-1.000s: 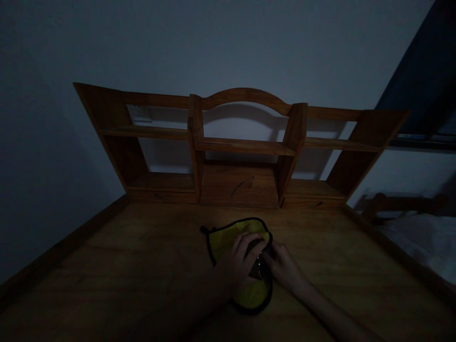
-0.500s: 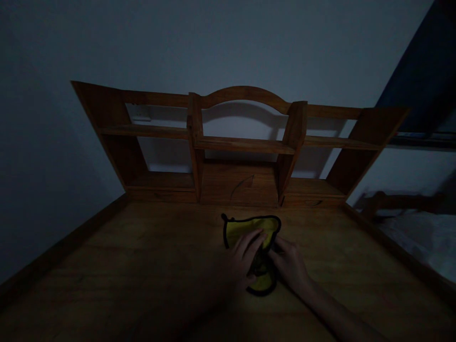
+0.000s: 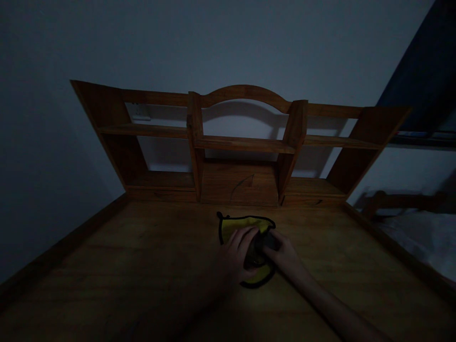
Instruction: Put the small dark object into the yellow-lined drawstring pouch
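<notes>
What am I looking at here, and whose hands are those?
This is one view, from a camera worn on a person's head, looking forward and down. There is no machine: the two bare hands are that person's own. The left hand and right hand rest on a yellow cloth with black edging, lying on a wooden desk. Between them is a small dark object; it is too dim to tell what it is or how it is gripped. Behind stands a wooden shelf unit.
</notes>
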Demonstrator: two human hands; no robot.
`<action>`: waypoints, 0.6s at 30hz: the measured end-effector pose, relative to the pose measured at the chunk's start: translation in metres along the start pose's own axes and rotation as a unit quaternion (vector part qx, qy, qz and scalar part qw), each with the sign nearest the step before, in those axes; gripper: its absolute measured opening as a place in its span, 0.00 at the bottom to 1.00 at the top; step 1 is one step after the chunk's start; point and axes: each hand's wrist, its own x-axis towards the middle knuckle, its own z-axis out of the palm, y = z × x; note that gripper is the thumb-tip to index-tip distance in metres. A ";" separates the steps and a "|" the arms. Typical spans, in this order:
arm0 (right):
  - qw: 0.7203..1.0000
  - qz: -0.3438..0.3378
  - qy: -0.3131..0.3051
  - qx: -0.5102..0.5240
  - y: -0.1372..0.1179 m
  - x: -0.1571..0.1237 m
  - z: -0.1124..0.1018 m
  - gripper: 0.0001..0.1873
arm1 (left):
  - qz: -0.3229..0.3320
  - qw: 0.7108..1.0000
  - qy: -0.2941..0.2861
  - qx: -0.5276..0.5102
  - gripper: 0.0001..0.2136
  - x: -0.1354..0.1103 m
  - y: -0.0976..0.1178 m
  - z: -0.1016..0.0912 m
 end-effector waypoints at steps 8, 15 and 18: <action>0.989 0.069 -0.065 0.110 0.004 -0.001 0.003 0.21 | 0.011 0.999 0.053 0.002 0.38 0.001 -0.002 0.005; 0.996 0.019 -0.075 0.053 0.010 -0.007 0.004 0.20 | 0.045 0.998 0.034 0.026 0.39 -0.001 -0.002 0.006; 0.997 -0.008 -0.078 0.022 0.009 -0.009 0.005 0.17 | 0.055 0.997 0.035 0.035 0.38 -0.002 -0.001 0.006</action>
